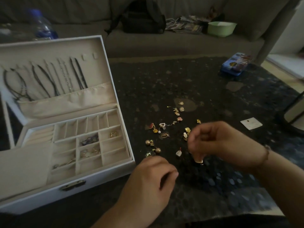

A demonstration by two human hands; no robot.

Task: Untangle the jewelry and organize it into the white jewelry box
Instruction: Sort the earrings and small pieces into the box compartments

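The white jewelry box point(105, 176) stands open at the left. Several dark necklaces point(49, 79) hang in its lid. A gold ring point(113, 134) and a few other pieces lie in its beige compartments. Loose earrings point(164, 129) lie scattered on the dark table, among them gold balls, pearls and gold charms. My right hand point(218, 142) hovers over the pile's right side, fingertips down, pinching a small gold earring point(201, 162). Just below the pile, my left hand point(153, 176) hangs with loosely curled fingers, and nothing shows in it.
A blue tin point(235, 65) sits at the table's far right and a small white card point(251, 123) lies to the right of my hands. Behind the table is a grey sofa with a black backpack point(143, 17) and a green bowl point(221, 28). A plastic bottle point(42, 25) stands behind the box.
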